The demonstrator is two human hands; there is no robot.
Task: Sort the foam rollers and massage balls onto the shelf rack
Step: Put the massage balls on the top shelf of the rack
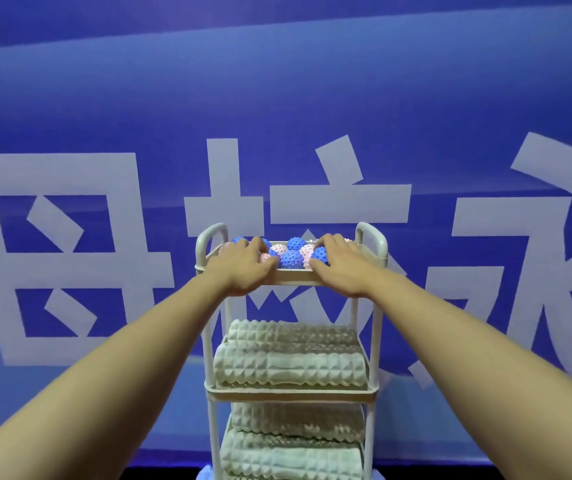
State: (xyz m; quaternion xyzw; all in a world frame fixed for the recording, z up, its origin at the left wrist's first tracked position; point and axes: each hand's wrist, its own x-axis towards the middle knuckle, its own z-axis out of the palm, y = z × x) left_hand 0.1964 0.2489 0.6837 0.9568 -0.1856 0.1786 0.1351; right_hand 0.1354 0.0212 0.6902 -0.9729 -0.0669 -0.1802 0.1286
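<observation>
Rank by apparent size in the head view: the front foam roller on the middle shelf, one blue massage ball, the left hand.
1. front foam roller
2. left hand, though nearer the camera
3. blue massage ball

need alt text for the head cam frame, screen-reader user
Both hands, left hand and right hand, rest on spiky blue and pink massage balls in the top tray of a white shelf rack. Ridged grey foam rollers fill the tiers below, before a blue banner with large white characters.

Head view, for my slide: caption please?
Both hands rest on spiky blue and pink massage balls atop white shelf rack.
</observation>
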